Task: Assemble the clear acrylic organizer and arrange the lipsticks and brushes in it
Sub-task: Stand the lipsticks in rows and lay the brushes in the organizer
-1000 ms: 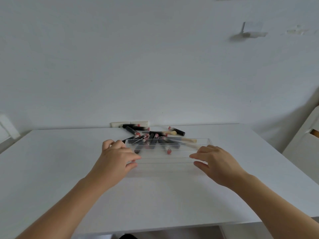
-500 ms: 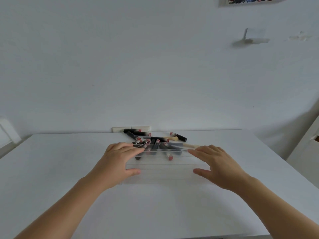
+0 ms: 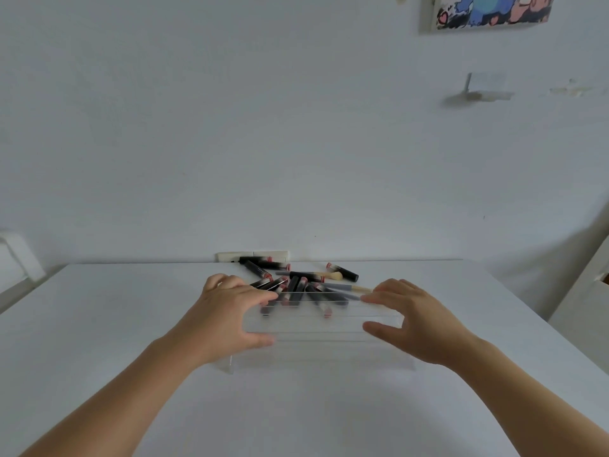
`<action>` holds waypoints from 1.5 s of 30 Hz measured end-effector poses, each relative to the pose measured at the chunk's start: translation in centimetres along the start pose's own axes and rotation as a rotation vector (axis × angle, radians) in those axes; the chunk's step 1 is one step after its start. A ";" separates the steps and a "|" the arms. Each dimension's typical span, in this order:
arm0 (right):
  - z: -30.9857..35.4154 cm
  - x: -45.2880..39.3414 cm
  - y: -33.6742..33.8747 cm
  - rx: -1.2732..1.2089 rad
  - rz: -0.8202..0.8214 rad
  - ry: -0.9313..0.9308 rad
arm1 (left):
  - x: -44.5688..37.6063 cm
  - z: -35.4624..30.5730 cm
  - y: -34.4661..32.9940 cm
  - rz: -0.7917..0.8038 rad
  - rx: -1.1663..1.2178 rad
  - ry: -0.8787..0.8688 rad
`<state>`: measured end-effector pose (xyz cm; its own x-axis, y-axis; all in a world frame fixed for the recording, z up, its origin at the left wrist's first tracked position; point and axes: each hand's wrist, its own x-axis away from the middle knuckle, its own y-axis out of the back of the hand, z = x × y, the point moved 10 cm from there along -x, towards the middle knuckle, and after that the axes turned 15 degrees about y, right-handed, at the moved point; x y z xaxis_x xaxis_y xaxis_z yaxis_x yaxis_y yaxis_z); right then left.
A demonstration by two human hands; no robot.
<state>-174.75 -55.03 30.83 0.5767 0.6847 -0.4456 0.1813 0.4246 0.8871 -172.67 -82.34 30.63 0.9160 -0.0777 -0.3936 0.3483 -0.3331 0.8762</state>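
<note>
Gripping the acrylic organizer (image 3: 321, 328): left hand (image 3: 224, 319), right hand (image 3: 417, 319).

White table (image 3: 99, 324); white wall (image 3: 230, 127); cartoon picture (image 3: 491, 9) top right; power strip (image 3: 252, 256) behind table.

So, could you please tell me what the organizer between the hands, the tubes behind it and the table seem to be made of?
The organizer looks like clear, glossy acrylic or similar hard plastic: the tubes show through its walls and its edges catch light. The tubes look like dark plastic with pinkish ends, though blur hides detail. The table has a smooth matte white top, perhaps laminate or painted board.
</note>
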 end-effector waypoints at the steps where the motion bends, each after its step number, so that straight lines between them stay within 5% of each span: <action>1: -0.2 -0.3 0.5 -0.041 -0.053 -0.013 | -0.3 0.4 0.1 0.028 0.085 0.026; 4: -1.5 -1.7 1.8 -0.161 -0.163 -0.070 | -1.8 2.0 1.3 0.027 0.367 0.109; 7: -3.5 -4.3 2.0 -0.211 -0.144 -0.126 | -4.8 4.5 1.5 0.027 0.354 0.201; 14: -9.2 -10.9 -5.7 -0.152 0.368 -0.282 | -12.0 6.0 -4.7 0.325 -0.101 0.110; 18: -10.8 -13.0 -10.5 -0.120 0.538 -0.308 | -13.6 7.6 -7.7 0.329 -0.175 0.112; 26: -10.0 -15.8 -13.8 -0.040 0.562 -0.144 | -13.4 8.5 -10.2 0.244 -0.128 0.073; 36: -8.0 -17.2 -15.1 -0.231 0.542 -0.052 | -13.8 8.7 -9.8 0.105 -0.149 0.069; 45: -6.1 -18.1 -15.8 -0.212 0.721 -0.031 | -13.6 7.7 -10.5 0.193 -0.161 -0.011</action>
<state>-192.90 -70.49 24.11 0.5169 0.8206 0.2438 -0.4052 -0.0164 0.9141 -190.30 -85.03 24.64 0.9666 -0.1358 -0.2174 0.1955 -0.1576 0.9679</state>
